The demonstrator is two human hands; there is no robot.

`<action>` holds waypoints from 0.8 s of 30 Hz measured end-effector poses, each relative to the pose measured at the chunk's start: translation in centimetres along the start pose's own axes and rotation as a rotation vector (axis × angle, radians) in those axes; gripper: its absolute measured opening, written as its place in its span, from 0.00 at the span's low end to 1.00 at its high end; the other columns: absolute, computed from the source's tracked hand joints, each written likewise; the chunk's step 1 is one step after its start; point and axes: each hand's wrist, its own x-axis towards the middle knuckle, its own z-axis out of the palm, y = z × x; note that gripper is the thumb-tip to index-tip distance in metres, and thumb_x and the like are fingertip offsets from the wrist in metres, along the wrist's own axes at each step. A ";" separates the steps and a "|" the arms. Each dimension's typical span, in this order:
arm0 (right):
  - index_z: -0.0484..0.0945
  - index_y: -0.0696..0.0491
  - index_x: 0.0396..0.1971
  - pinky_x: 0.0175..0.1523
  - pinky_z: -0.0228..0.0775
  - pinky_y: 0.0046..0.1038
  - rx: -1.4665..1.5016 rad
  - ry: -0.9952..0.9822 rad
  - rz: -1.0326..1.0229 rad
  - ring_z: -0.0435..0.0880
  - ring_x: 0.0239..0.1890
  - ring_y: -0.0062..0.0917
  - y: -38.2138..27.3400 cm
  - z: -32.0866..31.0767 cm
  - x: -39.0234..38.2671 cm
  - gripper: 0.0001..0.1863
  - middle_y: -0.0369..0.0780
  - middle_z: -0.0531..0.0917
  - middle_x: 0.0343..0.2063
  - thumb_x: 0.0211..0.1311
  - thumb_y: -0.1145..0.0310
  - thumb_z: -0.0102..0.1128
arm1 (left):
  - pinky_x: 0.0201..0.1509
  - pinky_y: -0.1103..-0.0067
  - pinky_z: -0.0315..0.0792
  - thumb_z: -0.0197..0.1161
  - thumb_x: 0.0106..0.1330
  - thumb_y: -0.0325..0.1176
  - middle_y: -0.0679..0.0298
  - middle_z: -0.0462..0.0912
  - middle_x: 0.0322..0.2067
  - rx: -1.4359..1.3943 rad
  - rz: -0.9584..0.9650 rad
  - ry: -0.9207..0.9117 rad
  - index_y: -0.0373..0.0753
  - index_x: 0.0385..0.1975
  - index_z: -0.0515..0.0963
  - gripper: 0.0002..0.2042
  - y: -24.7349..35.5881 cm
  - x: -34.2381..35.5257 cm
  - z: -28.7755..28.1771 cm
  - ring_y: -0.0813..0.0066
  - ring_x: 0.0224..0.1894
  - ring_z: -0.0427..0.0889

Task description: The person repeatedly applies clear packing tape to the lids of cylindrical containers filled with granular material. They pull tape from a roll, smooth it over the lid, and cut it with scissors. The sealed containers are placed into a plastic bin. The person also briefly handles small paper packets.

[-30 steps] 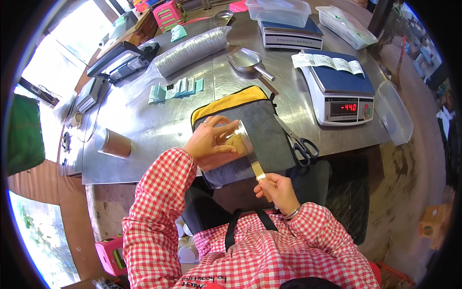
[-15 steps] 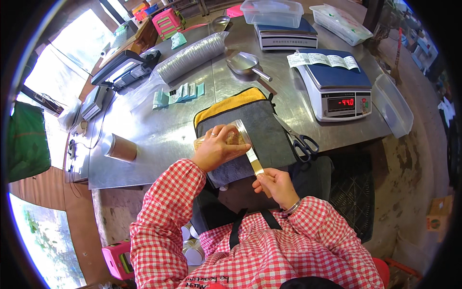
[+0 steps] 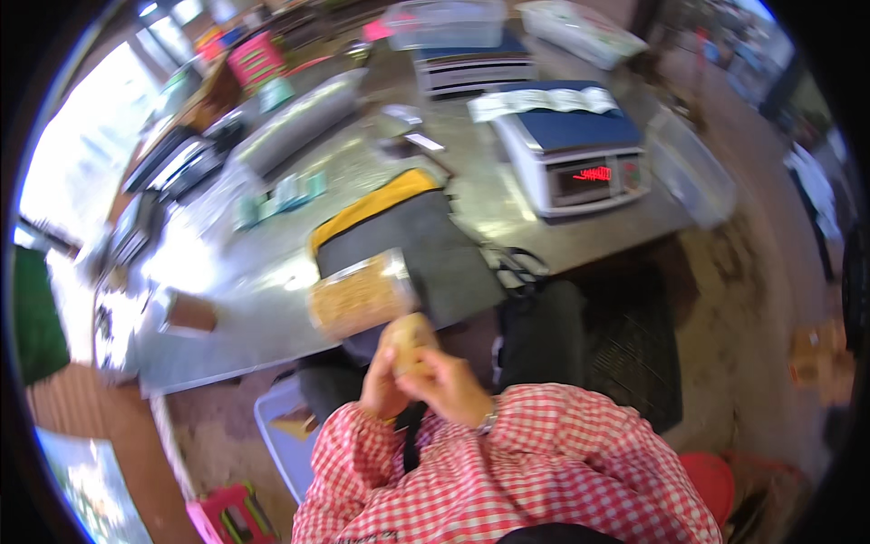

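My left hand [image 3: 384,388] and my right hand [image 3: 451,388] meet in front of my body, just off the table's near edge. Both are closed on a small, tan, rounded piece [image 3: 412,340]; motion blur hides its exact kind. Just beyond them, a clear jar [image 3: 358,295] filled with golden bits lies on its side. It rests on a grey cloth [image 3: 435,245] with a yellow folded edge, and neither hand touches it. A pair of scissors [image 3: 518,269] with dark handles lies at the cloth's right edge.
A digital scale [image 3: 580,154] stands right on the metal table [image 3: 263,322], with another scale [image 3: 471,68] behind. A plastic-wrapped stack [image 3: 299,122], a metal scoop [image 3: 403,127] and a brown-sided container [image 3: 188,313] are further left. A pale bin [image 3: 281,435] sits below.
My left hand has let go of the jar and moved toward my body, joining the right. The strip stretched from the jar no longer shows. The view has shifted, and a pale bin appears below.
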 end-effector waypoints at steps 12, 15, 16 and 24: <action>0.75 0.54 0.42 0.49 0.68 0.34 -1.016 0.435 -0.164 0.73 0.44 0.39 4.8 -16.0 6.1 0.15 0.43 0.74 0.36 0.55 0.67 0.63 | 0.52 0.64 0.73 0.60 0.58 0.53 0.57 0.73 0.52 0.018 -0.105 -0.041 0.40 0.63 0.61 0.36 0.3 0.1 1.2 0.61 0.50 0.75; 0.73 0.54 0.42 0.49 0.69 0.37 -1.148 0.299 -0.146 0.74 0.44 0.39 6.5 -17.4 7.0 0.18 0.44 0.74 0.36 0.52 0.64 0.65 | 0.48 0.69 0.75 0.61 0.56 0.53 0.57 0.74 0.48 0.048 -0.082 0.037 0.38 0.60 0.63 0.36 0.5 -0.2 2.5 0.62 0.45 0.77; 0.73 0.55 0.41 0.48 0.70 0.38 -1.148 0.277 -0.127 0.75 0.44 0.39 6.5 -17.3 7.5 0.18 0.45 0.75 0.35 0.52 0.65 0.64 | 0.46 0.70 0.75 0.61 0.56 0.53 0.57 0.74 0.47 0.049 -0.075 0.022 0.38 0.60 0.63 0.35 0.4 -0.1 2.2 0.63 0.44 0.77; 0.65 0.52 0.59 0.42 0.74 0.33 -0.626 0.029 0.059 0.81 0.40 0.35 3.7 -21.1 9.3 0.35 0.46 0.82 0.36 0.47 0.74 0.62 | 0.54 0.74 0.68 0.61 0.58 0.46 0.61 0.71 0.50 0.047 -0.016 -0.004 0.37 0.65 0.57 0.36 -0.5 0.3 1.3 0.71 0.50 0.72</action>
